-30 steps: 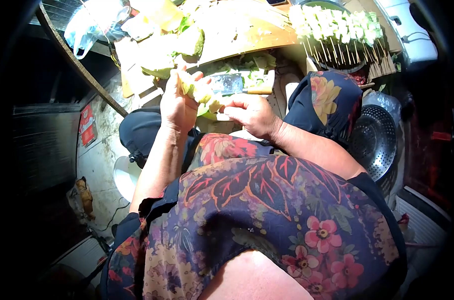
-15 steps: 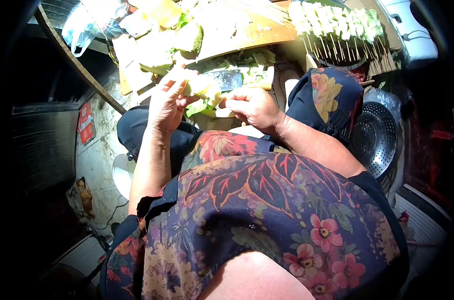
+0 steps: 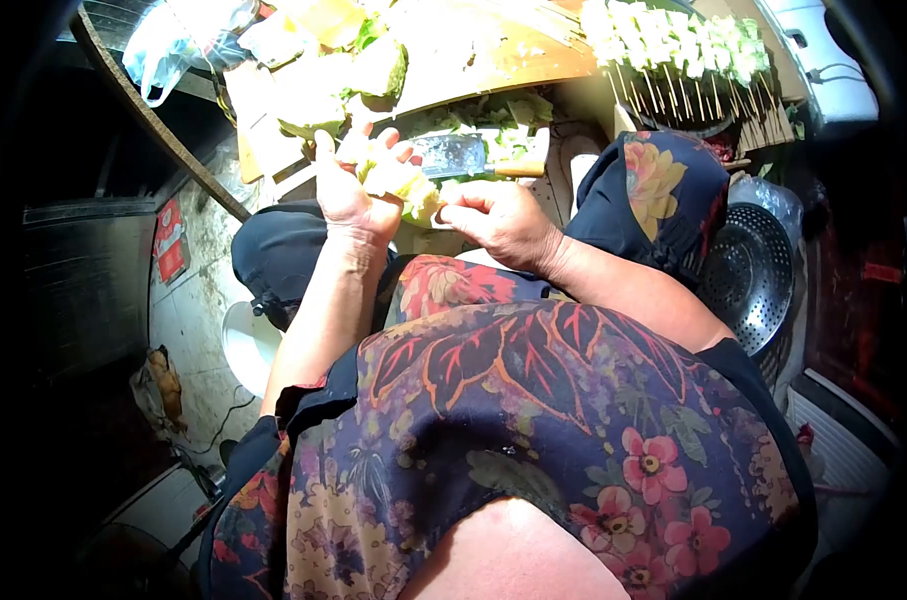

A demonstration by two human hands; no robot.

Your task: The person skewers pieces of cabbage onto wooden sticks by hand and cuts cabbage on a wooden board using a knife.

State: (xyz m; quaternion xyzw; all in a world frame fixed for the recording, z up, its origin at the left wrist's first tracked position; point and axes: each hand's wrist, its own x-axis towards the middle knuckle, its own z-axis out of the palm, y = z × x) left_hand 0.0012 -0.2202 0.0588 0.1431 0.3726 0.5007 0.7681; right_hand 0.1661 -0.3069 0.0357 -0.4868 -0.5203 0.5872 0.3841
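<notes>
My left hand (image 3: 354, 195) is turned palm up with its fingers spread. Pale green-yellow cabbage leaf pieces (image 3: 398, 182) rest against its palm and fingers. From the other side, my right hand (image 3: 509, 225) pinches the near end of these pieces between thumb and forefinger. Whether a stick runs through them is hidden. Just beyond the hands, a cleaver (image 3: 454, 156) with a wooden handle lies across a container holding green leaf scraps (image 3: 519, 140).
Skewers of cut cabbage (image 3: 674, 45) lie in a row at the upper right, sticks toward me. Cabbage pieces (image 3: 374, 70) and a wooden board (image 3: 484, 55) are ahead. A metal colander (image 3: 746, 270) stands at right, a white basin (image 3: 249, 345) at left, a plastic bag (image 3: 169, 55) upper left.
My left hand has opened from its grip and turned palm up beneath the leaf pieces. The right hand keeps its pinch, and the cleaver handle now shows.
</notes>
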